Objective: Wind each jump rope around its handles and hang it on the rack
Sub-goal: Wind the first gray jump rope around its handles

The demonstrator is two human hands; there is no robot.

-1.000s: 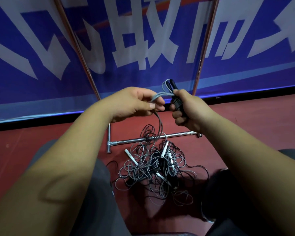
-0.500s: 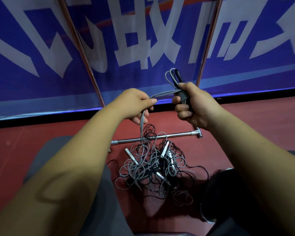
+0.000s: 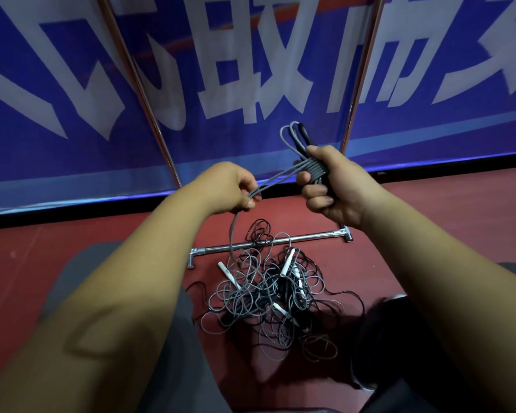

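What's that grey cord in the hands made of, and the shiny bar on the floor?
Grey cord: probably plastic or rubber-coated, with a matte finish. It bends in smooth, springy loops without kinking. Shiny bar: metal, likely chromed or polished steel, given its bright mirror-like highlights.

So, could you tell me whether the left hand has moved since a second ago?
Yes: the left hand drew leftward, nearer the rack's left pole.
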